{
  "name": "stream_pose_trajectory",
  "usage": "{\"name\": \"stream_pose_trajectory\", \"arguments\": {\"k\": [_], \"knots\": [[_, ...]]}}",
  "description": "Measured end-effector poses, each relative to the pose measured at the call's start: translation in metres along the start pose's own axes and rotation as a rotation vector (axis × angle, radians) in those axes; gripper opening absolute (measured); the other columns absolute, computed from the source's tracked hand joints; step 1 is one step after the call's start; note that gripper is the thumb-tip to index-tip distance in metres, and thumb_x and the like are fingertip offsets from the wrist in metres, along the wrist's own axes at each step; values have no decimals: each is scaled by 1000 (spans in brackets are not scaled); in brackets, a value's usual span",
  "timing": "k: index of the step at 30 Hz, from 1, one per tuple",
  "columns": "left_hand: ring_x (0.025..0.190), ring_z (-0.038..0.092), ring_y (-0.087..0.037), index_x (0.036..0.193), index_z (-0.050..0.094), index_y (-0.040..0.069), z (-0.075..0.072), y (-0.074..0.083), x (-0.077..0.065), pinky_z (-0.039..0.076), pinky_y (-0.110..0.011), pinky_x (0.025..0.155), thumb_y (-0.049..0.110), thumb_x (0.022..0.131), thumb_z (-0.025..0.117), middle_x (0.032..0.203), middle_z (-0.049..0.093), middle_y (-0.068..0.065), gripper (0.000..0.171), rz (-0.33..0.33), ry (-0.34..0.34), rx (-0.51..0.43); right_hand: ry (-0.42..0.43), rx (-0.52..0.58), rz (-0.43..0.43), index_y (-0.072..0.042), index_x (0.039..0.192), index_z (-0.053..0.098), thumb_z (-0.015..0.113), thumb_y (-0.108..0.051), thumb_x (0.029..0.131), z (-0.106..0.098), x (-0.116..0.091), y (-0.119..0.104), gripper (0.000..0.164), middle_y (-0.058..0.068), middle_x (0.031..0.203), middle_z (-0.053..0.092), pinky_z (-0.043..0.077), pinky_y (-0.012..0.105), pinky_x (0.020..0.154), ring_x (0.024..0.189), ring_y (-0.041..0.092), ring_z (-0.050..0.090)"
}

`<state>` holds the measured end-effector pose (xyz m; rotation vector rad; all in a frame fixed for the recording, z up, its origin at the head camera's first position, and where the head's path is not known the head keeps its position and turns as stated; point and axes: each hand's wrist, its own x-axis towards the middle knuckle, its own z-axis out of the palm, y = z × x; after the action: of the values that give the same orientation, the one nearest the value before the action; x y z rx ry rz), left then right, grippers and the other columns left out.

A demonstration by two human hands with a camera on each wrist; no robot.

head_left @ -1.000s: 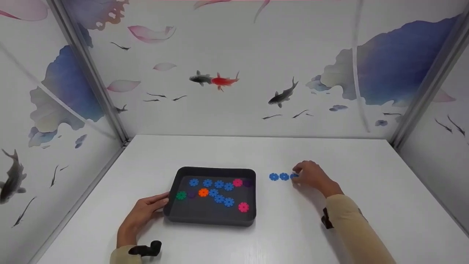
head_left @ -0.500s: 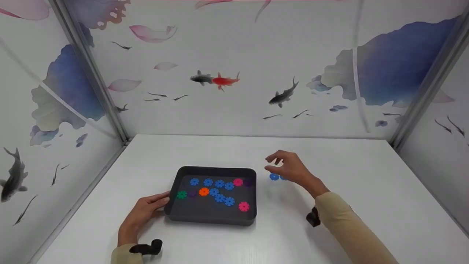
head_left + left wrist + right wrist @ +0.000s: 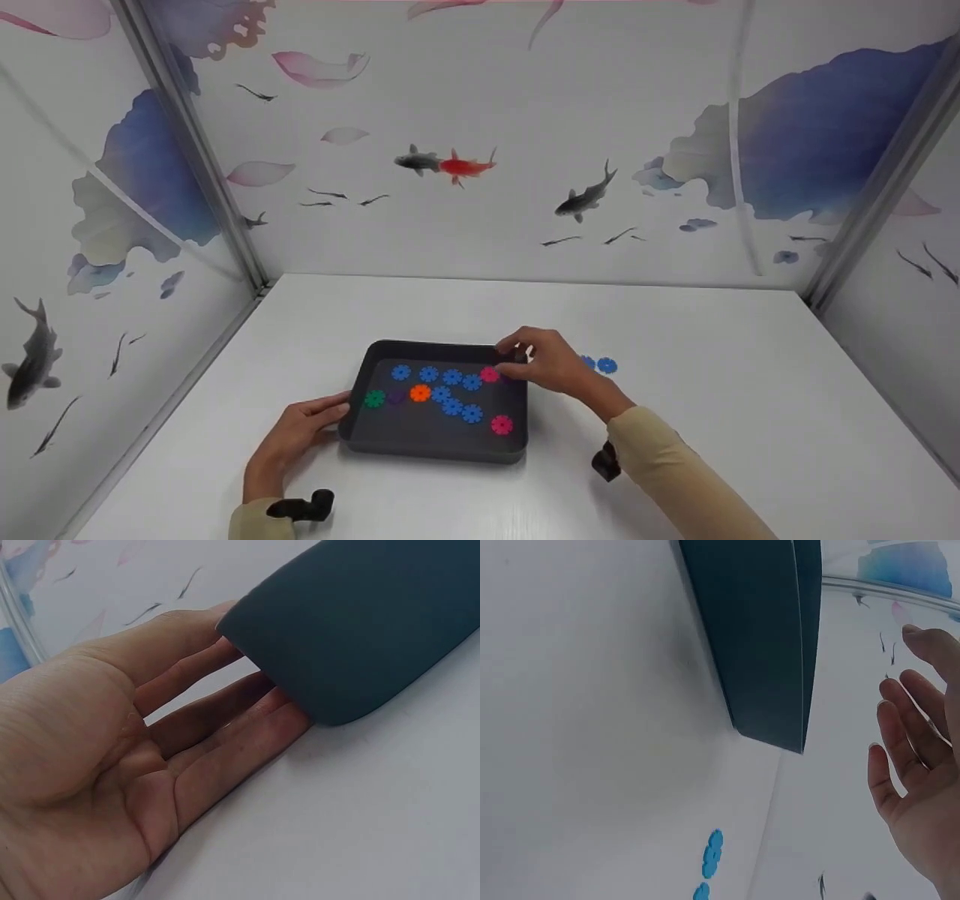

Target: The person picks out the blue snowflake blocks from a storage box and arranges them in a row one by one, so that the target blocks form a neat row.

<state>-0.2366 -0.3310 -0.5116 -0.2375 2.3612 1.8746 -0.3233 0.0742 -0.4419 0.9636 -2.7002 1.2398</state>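
Note:
A dark grey rectangular tray (image 3: 431,452) holds several flower-shaped plastic discs: blue discs (image 3: 451,377), an orange disc (image 3: 420,393), a green disc (image 3: 374,399), pink discs (image 3: 502,425) and dark purple ones. My left hand (image 3: 294,435) rests against the tray's left side, its fingers straight and touching the wall (image 3: 330,652). Over the tray's back right corner hovers my right hand (image 3: 551,361), near a pink disc (image 3: 489,373). Its fingers are spread and loosely bent, with nothing between them in the right wrist view. It hides part of the tray's corner.
Blue discs (image 3: 607,365) lie in a row on the white table (image 3: 675,337), right of the tray; the right wrist view shows three of these blue discs (image 3: 712,853). White panels (image 3: 480,247) printed with fish and petals stand around the table.
My right hand has let go of the rightmost blue disc in the row, lifted and moved left to the tray's back right corner. My left hand has stayed at the tray.

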Motion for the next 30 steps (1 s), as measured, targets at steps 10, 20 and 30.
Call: {"name": "stream_pose_trajectory", "arguments": {"k": [10, 20, 30], "knots": [[134, 55, -26, 140, 59, 7, -2, 0, -1, 56, -36, 101, 34, 93, 72, 152, 48, -18, 56, 2, -29, -16, -135, -14, 16, -9, 121, 72, 79, -33, 87, 33, 2, -3, 42, 8, 112, 70, 57, 25, 81, 96, 19, 61], [120, 64, -17, 140, 58, 7, -3, 0, 0, 59, -33, 95, 34, 94, 71, 150, 51, -18, 55, 3, -17, -7, -213, -166, -45, -11, 115, 76, 82, -32, 84, 51, 3, -7, 38, 2, 109, 74, 57, 27, 83, 97, 18, 61], [123, 63, -19, 140, 58, 5, -3, 0, 0, 58, -36, 97, 33, 94, 71, 150, 51, -19, 55, 16, -25, -9, -256, -335, -53, -18, 109, 79, 83, -39, 82, 60, 3, -7, 34, -2, 105, 71, 55, 32, 89, 96, 13, 58]]}}
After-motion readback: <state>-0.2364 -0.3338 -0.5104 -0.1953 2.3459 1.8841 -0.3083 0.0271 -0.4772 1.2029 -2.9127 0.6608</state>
